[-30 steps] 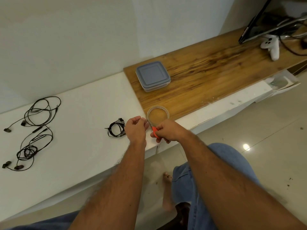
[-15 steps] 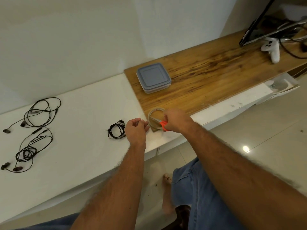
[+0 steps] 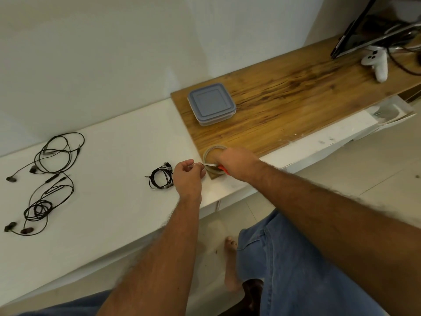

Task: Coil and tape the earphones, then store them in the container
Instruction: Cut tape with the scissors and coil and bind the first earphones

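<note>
A coiled black pair of earphones [image 3: 160, 177] lies on the white counter [image 3: 109, 201], just left of my left hand [image 3: 188, 176]. That hand pinches what looks like a short strip of clear tape between thumb and fingertips. My right hand [image 3: 237, 163] grips red-handled scissors [image 3: 214, 165], whose blades point left at the left hand's fingertips. The hand partly covers the tape roll [image 3: 210, 151], which lies at the near corner of the wooden top [image 3: 284, 106]. A lidded grey-blue container [image 3: 210, 103] stands farther back on the wood.
Two loose black earphone sets [image 3: 57, 151] [image 3: 38, 208] lie at the counter's far left. A white game controller [image 3: 377, 62] and a monitor [image 3: 364, 30] with cables sit at the wooden top's far right. An open white drawer [image 3: 387, 112] juts out at right.
My right hand has carried the scissors from the counter's front edge up over the tape roll, and the blades now show, pointing at my left hand. My left hand stayed nearly in place.
</note>
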`<act>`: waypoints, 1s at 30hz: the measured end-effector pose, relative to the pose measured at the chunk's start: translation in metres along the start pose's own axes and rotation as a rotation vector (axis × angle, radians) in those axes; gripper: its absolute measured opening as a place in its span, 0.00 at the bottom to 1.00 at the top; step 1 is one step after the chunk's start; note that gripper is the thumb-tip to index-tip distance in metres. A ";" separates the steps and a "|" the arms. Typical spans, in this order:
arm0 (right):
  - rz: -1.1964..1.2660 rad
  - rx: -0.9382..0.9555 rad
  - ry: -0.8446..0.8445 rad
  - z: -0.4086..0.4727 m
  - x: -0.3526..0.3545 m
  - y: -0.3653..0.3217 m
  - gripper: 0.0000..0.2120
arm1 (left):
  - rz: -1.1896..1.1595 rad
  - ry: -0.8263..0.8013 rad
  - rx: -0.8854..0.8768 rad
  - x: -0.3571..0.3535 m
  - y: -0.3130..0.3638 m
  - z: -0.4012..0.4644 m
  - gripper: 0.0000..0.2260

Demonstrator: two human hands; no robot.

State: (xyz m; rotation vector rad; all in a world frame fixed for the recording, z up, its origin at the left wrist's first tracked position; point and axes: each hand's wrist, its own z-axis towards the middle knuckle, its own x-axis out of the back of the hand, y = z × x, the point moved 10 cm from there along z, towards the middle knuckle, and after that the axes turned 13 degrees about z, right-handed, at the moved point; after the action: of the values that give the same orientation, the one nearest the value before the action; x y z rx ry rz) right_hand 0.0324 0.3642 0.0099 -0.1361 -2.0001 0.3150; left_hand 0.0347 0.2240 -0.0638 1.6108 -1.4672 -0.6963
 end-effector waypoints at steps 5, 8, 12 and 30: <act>-0.055 0.007 -0.057 0.004 -0.007 -0.005 0.09 | 0.145 0.027 -0.034 0.001 0.000 0.001 0.15; -0.074 -0.010 -0.078 0.004 -0.006 -0.006 0.10 | 0.263 0.064 -0.076 0.002 0.005 0.002 0.16; -0.106 -0.015 -0.117 0.005 -0.005 -0.008 0.10 | 0.373 0.110 -0.101 0.003 0.007 0.001 0.17; -0.109 -0.209 -0.249 0.010 -0.012 -0.007 0.15 | 0.843 0.085 -0.572 -0.012 0.052 -0.027 0.14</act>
State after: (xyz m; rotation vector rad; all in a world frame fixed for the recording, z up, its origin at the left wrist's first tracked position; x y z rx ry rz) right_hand 0.0287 0.3530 -0.0028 -0.1237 -2.2755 0.0535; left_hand 0.0285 0.2423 -0.0078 0.4990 -1.5200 -0.4693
